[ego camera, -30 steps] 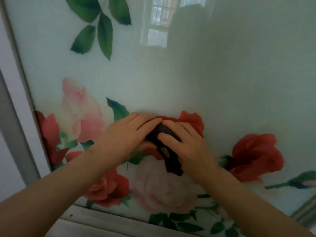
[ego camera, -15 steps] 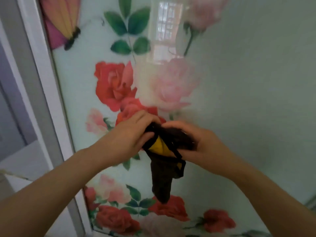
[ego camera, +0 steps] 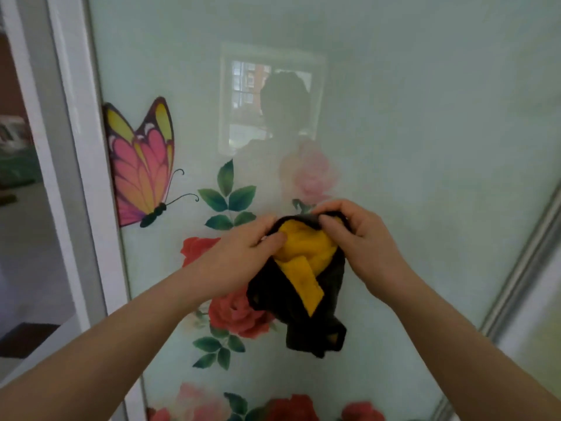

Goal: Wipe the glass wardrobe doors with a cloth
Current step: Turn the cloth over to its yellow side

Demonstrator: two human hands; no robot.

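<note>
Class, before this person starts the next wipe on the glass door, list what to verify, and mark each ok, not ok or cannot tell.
1. Cloth in hand: ok, left hand and right hand both pinch its top edge.
2. Cloth folded into a pad: not ok, it hangs loose.
3. Cloth against the glass door: not ok.
4. Cloth damp: cannot tell.
5. Door frame free of hands: ok.

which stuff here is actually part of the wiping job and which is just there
Part of the job:
- cloth, black and yellow, held by both hands
- left hand
- right hand
- glass door with printed roses and butterfly

Just there:
- white door frame
- room seen past the frame
</note>
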